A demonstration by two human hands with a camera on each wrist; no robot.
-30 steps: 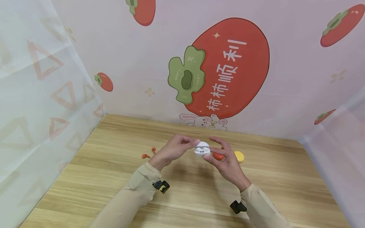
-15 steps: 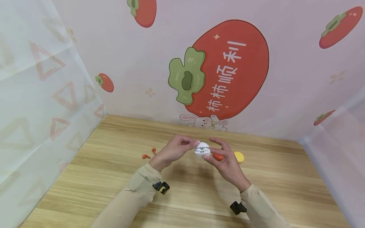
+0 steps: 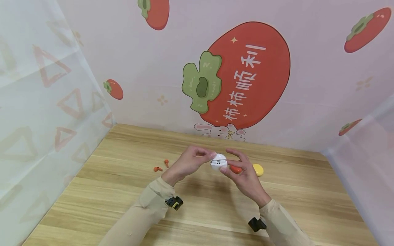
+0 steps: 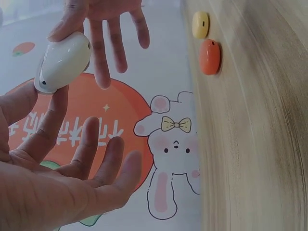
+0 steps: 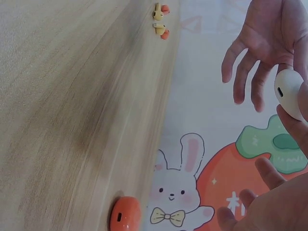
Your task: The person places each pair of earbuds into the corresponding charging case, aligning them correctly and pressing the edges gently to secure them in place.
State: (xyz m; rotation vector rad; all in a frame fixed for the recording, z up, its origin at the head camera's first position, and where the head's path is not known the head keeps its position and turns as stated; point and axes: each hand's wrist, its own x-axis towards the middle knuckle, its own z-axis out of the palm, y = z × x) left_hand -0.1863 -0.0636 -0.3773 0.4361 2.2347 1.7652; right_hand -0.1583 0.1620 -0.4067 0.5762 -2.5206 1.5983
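Note:
Held up above the table is a white earbud case [image 3: 219, 167], its lid part-way raised, with a pair of white earbuds [image 3: 218, 162] showing inside. My left hand [image 3: 187, 163] pinches the lid between thumb and forefinger at its left side. Thumb and forefinger of my right hand [image 3: 245, 175] grip the right side of the case. The other fingers of both hands stand spread away from it. In the left wrist view, the glossy rounded shell of the case [image 4: 66, 58] sits between the two hands.
An orange case [image 3: 236, 169] and a yellow case [image 3: 258, 169] lie on the wooden table [image 3: 212, 212], behind and right of my right hand. Loose orange earbuds [image 3: 157, 169] lie left; the right wrist view also shows yellow earbuds [image 5: 160, 30]. A printed cloth wall [image 3: 147, 112] rises behind the table.
The lid of the white case has come down a little, narrowing the gap over the earbuds. Both hands keep their hold in nearly the same place.

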